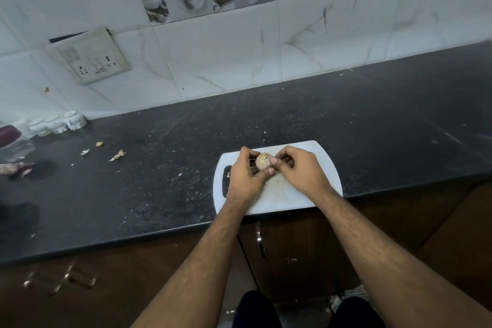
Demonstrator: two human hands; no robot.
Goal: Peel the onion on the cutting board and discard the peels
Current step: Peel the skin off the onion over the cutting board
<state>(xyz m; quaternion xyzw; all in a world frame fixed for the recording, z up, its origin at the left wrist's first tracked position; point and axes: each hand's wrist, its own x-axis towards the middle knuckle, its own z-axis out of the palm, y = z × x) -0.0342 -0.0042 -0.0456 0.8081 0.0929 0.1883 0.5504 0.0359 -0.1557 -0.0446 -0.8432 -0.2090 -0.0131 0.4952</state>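
Observation:
A small onion (263,160) with a cut, pale top face is held just above the white cutting board (306,194). My left hand (243,176) cups it from the left, thumb under its near side. My right hand (298,170) grips it from the right, thumb pressed on the onion's right edge. Most of the onion's body is hidden by my fingers. Loose peel scraps (117,156) lie on the black counter to the left.
The board sits at the front edge of the black counter (372,120). White cups (57,123) and a glass jar (12,142) stand at the far left. More onion skins (14,168) lie near the jar. A tiled wall with a socket (91,57) rises behind.

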